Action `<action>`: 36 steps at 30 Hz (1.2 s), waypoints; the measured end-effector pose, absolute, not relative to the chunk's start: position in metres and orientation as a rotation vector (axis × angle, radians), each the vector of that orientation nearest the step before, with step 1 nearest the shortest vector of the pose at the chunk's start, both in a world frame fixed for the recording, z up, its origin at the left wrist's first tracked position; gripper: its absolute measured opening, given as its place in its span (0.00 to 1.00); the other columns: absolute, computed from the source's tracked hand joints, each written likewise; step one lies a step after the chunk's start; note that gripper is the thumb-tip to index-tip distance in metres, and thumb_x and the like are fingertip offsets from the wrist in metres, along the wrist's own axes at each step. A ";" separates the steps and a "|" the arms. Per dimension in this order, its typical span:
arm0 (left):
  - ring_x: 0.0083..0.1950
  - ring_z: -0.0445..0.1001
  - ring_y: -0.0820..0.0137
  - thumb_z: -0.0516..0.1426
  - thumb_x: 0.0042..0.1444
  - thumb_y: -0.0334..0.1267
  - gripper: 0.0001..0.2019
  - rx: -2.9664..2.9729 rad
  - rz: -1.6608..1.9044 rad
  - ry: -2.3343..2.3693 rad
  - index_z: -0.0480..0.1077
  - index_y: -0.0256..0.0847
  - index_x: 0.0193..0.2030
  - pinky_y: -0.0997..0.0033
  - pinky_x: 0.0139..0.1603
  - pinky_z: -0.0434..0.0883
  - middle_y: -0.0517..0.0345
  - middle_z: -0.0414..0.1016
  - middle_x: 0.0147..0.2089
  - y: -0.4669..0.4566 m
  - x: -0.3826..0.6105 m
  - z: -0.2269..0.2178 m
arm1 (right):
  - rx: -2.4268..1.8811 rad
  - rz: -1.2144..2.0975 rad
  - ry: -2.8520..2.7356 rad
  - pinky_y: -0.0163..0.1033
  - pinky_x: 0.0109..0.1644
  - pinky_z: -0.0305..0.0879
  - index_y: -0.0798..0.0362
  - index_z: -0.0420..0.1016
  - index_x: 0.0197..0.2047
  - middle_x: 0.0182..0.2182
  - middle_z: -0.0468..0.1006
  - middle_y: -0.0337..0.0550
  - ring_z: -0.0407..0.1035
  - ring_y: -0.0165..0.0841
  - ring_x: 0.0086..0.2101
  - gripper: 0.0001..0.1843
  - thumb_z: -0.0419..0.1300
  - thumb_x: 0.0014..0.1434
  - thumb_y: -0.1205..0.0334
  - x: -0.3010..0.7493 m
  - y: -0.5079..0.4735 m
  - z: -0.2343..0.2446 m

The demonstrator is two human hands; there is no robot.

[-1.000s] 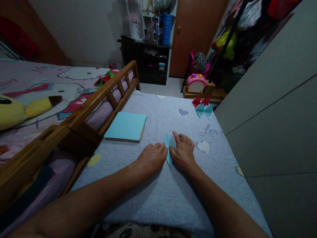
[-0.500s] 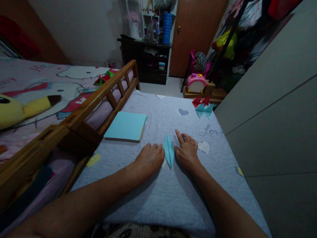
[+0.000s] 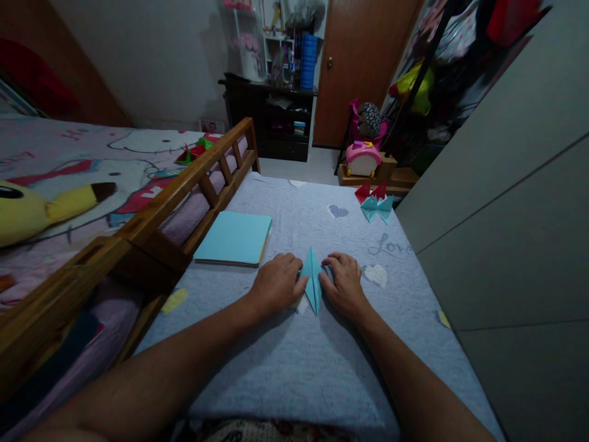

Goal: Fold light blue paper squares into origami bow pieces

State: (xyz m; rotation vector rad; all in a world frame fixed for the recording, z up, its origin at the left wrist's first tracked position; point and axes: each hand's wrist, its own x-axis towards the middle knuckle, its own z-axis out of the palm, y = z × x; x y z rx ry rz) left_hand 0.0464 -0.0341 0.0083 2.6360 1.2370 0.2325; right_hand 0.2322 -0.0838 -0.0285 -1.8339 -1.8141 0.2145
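Observation:
A light-blue piece of origami paper [image 3: 312,279], folded into a narrow diamond with a seam down its middle, lies flat on the bedsheet in front of me. My left hand [image 3: 278,279] is at its left edge, fingers curled and the thumb touching the paper. At the right edge, my right hand [image 3: 344,281] has its thumb and bent fingers on the paper too. Both hands hold the paper from its sides, and its top and bottom points show between them.
A stack of light-blue square paper [image 3: 234,238] lies at the left by the wooden bed rail [image 3: 184,184]. Folded blue paper shapes [image 3: 377,209] and red ones [image 3: 370,191] sit at the far right corner. A pale cabinet [image 3: 506,245] borders the right side.
My right hand's raised index finger has curled down to the paper's edge. The left hand's fingers have shifted forward, its thumb now showing on the paper. The folded paper stays in about the same place.

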 end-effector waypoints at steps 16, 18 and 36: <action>0.26 0.65 0.74 0.59 0.55 0.44 0.10 1.540 0.674 0.941 0.67 0.40 0.32 0.74 0.28 0.62 0.64 0.66 0.26 -0.022 0.049 -0.003 | -1.423 0.826 -1.538 0.43 0.52 0.65 0.50 0.73 0.41 0.42 0.75 0.45 0.70 0.38 0.46 0.14 0.50 0.54 0.68 0.241 -0.087 0.004; 0.24 0.63 0.76 0.61 0.53 0.46 0.13 1.395 0.696 0.912 0.66 0.40 0.32 0.76 0.26 0.60 0.65 0.65 0.25 -0.022 0.050 -0.002 | -1.410 0.863 -1.521 0.43 0.53 0.65 0.50 0.73 0.43 0.44 0.75 0.44 0.69 0.38 0.47 0.16 0.51 0.53 0.69 0.241 -0.088 0.006; 0.23 0.63 0.78 0.64 0.51 0.47 0.14 1.146 0.752 0.847 0.69 0.39 0.32 0.78 0.26 0.60 0.65 0.66 0.24 -0.022 0.054 -0.004 | -1.257 0.605 -1.503 0.39 0.39 0.69 0.47 0.69 0.51 0.44 0.71 0.43 0.69 0.34 0.40 0.17 0.59 0.58 0.68 0.239 -0.090 -0.013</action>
